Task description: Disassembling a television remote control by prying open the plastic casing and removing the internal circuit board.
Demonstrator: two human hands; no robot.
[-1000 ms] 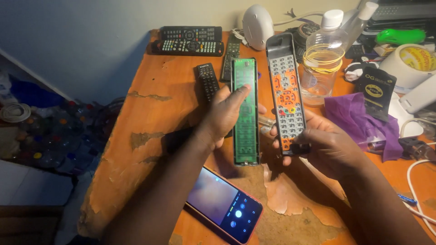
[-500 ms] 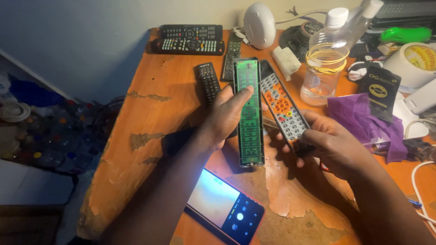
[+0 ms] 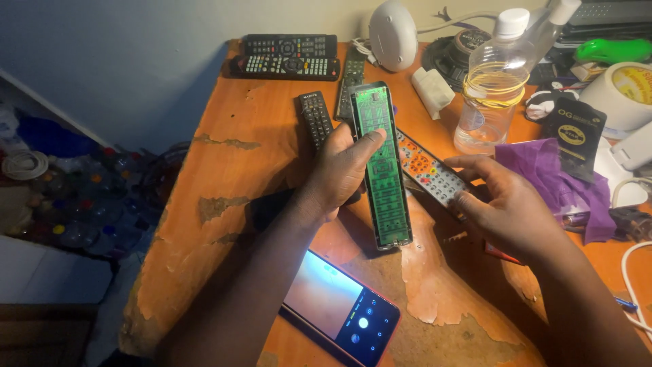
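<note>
My left hand grips a long opened remote half with a bare green circuit board facing up, held over the worn orange table. My right hand lies flat with spread fingers, its fingertips touching the grey keypad cover with orange and white buttons, which lies on the table just right of the board. A slim black remote lies beyond my left thumb.
A lit phone lies near the front edge. Two black remotes sit at the back, beside a white round device. A plastic bottle, purple cloth, black packet and tape roll crowd the right.
My right hand lowered the keypad cover from upright beside the board down onto the table and opened flat over it. My left hand kept holding the board.
</note>
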